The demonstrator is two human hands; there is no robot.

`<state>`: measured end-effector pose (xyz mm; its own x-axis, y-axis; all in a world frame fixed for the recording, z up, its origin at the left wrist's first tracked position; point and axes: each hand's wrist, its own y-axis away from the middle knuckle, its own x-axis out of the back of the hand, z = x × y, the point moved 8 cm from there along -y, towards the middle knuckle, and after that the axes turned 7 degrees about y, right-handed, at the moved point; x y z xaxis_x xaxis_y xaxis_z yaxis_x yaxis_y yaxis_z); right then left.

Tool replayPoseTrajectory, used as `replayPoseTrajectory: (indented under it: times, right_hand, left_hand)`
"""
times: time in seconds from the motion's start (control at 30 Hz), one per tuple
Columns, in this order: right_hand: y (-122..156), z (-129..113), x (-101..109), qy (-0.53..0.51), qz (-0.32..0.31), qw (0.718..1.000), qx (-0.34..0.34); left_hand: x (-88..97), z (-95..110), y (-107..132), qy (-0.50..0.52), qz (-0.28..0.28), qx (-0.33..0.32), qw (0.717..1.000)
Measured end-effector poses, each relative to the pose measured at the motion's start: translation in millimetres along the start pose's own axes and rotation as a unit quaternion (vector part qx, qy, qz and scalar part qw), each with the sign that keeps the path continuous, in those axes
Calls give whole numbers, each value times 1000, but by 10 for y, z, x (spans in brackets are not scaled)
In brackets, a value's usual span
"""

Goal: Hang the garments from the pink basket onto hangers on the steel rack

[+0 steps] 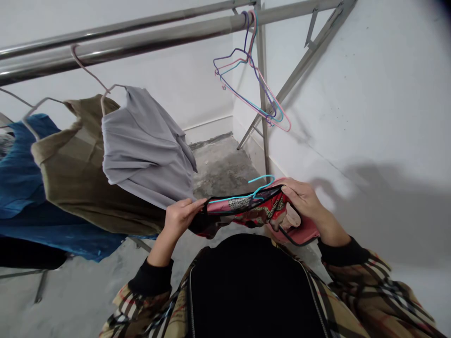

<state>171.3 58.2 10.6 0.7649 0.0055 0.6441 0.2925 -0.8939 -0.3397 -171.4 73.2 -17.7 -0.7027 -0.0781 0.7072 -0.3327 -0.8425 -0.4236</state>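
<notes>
Between my hands stretches a red patterned garment (275, 206) with black trim, held up in front of my body. A light blue hanger (254, 193) lies along its top opening, its hook sticking up and away from me. My left hand (181, 216) pinches the black-edged left end. At the right end, my right hand (302, 197) grips the trim between thumb and fingers. Whether either hand also holds the hanger's ends cannot be made out. Part of the garment droops below the right hand.
Grey clothing (148, 141), an olive garment (84, 173) and blue clothing (24, 164) hang at left from a metal rail (158, 37). Several bare wire hangers (253, 89) hang further right. A pink container (312, 230) sits below my right hand. White walls (387, 94) meet behind the rack.
</notes>
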Motion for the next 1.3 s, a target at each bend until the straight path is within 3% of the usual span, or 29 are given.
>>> replayPoseTrajectory:
  times: [0.2,0.4,0.57,0.67,0.8,0.97,1.17,1.3]
  right_hand:
    - [36,236,-76,40,-39,998,-24]
    - [105,416,-133,-2,-64,993,-98]
    - [131,564,59,-73,64,985,-145]
    - [78,594,174,-93,112,976,-160]
    - [-111,340,453,-17,209,968,-138]
    - [-574,-288,631,111,312,943,-36]
    - [-1462,-710,441,133,351,926,38]
    - [-1987,-804,172,178,299,938,-14]
  left_hand:
    - [224,-32,-57,39,130,-1,991]
    - [366,-42,-129,12,154,-13,988]
    - [327,128,-251,-55,147,-41,987]
    - [324,257,-247,-63,202,-56,976]
    - [291,291,-92,-45,275,-26,960]
    - [18,244,101,-3,220,4,976]
    - [-176,210,259,40,176,4,984]
    - [-206,162,348,57,175,6,983]
